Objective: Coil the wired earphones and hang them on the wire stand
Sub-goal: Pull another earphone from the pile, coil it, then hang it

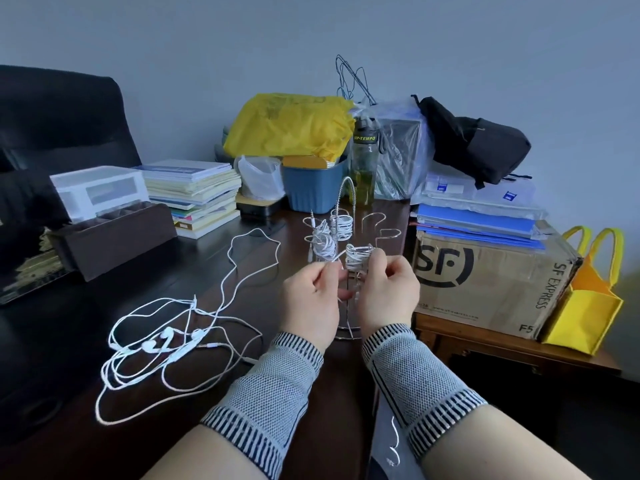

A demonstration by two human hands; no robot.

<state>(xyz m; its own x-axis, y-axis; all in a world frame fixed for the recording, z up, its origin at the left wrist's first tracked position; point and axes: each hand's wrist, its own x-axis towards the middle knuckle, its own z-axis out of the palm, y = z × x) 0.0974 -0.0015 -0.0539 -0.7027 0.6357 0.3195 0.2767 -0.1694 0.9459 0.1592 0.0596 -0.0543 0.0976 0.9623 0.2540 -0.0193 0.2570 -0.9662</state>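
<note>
Pinching a white cable, left hand, right hand curled around coiled earphones on wire stand.

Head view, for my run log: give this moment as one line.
hands: left hand and right hand pinch white coiled earphone bundle | silver wire stand: two coils hung | dark desk: loose white earphones

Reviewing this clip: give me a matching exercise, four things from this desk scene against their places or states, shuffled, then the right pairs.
Things:
1. loose earphones
2. coiled earphones
3. cardboard box
4. water bottle

Places or states:
A. right of the wire stand, under blue folders
B. spread on the desk, left of the hands
C. behind the stand, beside a blue bin
D. on a stand hook, at both hands' fingertips

Pairs: 1-B, 2-D, 3-A, 4-C
</note>
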